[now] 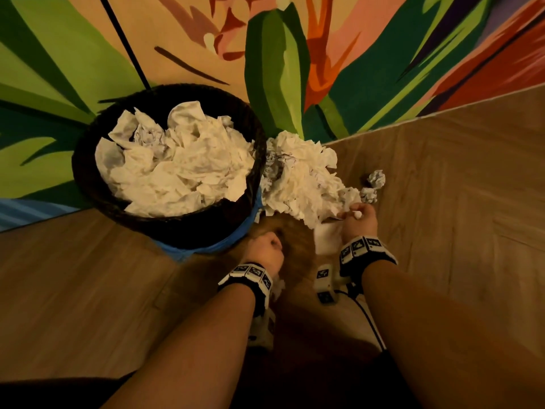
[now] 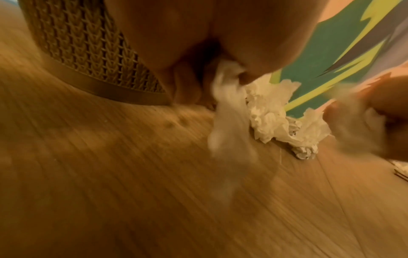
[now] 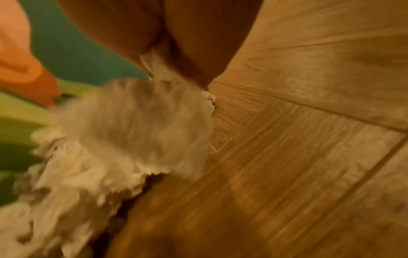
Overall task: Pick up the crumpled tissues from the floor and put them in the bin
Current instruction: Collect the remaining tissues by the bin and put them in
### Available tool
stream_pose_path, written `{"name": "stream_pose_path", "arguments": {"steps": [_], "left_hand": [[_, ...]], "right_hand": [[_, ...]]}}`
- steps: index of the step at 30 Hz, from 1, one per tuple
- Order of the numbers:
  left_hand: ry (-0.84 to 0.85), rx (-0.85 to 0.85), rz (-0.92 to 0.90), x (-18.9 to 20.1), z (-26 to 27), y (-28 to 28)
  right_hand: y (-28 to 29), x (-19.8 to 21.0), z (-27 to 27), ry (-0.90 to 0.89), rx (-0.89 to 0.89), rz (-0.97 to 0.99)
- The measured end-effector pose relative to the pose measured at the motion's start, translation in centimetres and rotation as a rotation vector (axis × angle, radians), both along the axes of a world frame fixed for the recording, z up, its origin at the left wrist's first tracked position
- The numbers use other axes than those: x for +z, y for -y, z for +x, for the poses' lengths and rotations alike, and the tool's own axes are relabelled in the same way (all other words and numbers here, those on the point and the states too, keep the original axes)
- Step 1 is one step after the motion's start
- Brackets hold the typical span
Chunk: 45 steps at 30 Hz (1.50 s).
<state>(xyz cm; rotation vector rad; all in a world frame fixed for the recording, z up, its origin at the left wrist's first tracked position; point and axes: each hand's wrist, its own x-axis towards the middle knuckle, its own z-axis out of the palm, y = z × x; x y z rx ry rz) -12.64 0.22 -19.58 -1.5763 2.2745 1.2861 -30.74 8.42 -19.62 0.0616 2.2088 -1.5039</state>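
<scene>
Head view: dark woven bin (image 1: 88,172) standing on wooden floor (image 1: 442,202) against a wall painted with big green and orange leaves (image 1: 280,69), already heaped to the rim with crumpled tissues (image 1: 177,160). Just right of the bin, touching its side, a loose pile of tissues on the floor (image 1: 300,178), running down toward the right hand (image 1: 358,219). Two small crumpled balls (image 1: 374,185) lying a little apart at the pile's far right end. Right hand at the near edge of the pile, fingers curled round a tissue, a flat white piece (image 1: 326,239) hanging beneath it. Left hand (image 1: 265,250) balled into a fist in front of the bin's base, near the blue liner edge (image 1: 206,250) showing under the bin. Black bands with printed markers (image 1: 364,249) strapped on both wrists. Left wrist view: fingers (image 2: 187,82) pinching a blurred strip of tissue (image 2: 229,111) that trails down toward the floor, bin wall (image 2: 84,52) close behind, more crumpled tissue (image 2: 276,118) resting on the boards against the painted wall. Right wrist view: heavily blurred, yet clear enough to show a wad of tissue (image 3: 141,122) gripped between thumb and fingers (image 3: 194,57), with the rest of the pile (image 3: 73,183) below and left of it.
</scene>
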Motion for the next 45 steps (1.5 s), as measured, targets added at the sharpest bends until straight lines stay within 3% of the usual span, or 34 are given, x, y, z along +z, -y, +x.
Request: {"name": "stream_pose_path", "arguments": {"steps": [6, 11, 15, 24, 30, 33, 40, 45], "left_hand": [[-0.177, 0.087, -0.054, 0.7, -1.5, 1.4], [-0.190, -0.052, 0.036, 0.8, -2.5, 3.2], [-0.167, -0.081, -0.059, 0.3, -2.2, 3.2], [-0.199, -0.042, -0.239, 1.5, -1.7, 1.3], [-0.202, -0.076, -0.130, 1.4, -0.4, -0.1], [-0.193, -0.050, -0.072, 1.8, 0.9, -0.1], [-0.206, -0.033, -0.051, 2.5, 2.9, -0.3], [-0.141, -0.143, -0.132, 3.7, 3.1, -0.8]], "right_hand": [[0.5, -0.3, 2.7, -0.097, 0.377, 0.180], [1.9, -0.6, 3.9, -0.180, 0.674, 0.339], [2.3, -0.7, 3.1, -0.219, 0.590, 0.300], [2.3, 0.9, 2.5, 0.014, 0.178, 0.078], [2.1, 0.7, 4.1, 0.017, 0.459, 0.066], [2.5, 0.6, 4.2, -0.075, 0.559, 0.183], [2.8, 2.6, 3.5, -0.218, 0.348, 0.132], [1.2, 3.4, 2.8, -0.117, 0.318, 0.141]]}}
